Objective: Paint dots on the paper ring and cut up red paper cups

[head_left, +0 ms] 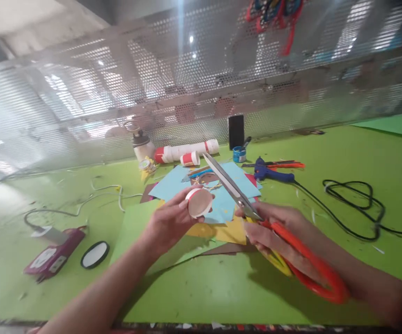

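**Held items**

A small round roll (199,202) with a red-and-white rim is held in the left hand (168,222). The fingers are closed around its edge and it is raised above the paper sheets. Its flat brown face is turned toward the camera, probably so that the face stays in view.

One pair of scissors (236,191) is held in the right hand (274,229), which is wrapped around the orange handles (312,269). The blades appear to be closed. They are pointed up and away from both hands, just beside the roll, which keeps the tips clear of the fingers.

**Items on the green table (222,287)**

- One blue sheet (173,183) and one yellow sheet (234,232) are laid overlapping under the hands, within easy reach. Further sheets are partly hidden and cannot be counted.
- Two white containers with red bands are laid on their sides at the back, one long (187,150) and one short (190,159).
- One blue glue gun (272,172) is laid to the right, with one black cable (354,195) coiled beyond it.
- One black-rimmed disc (94,254) and one pink device (53,255) are placed well apart on the left.
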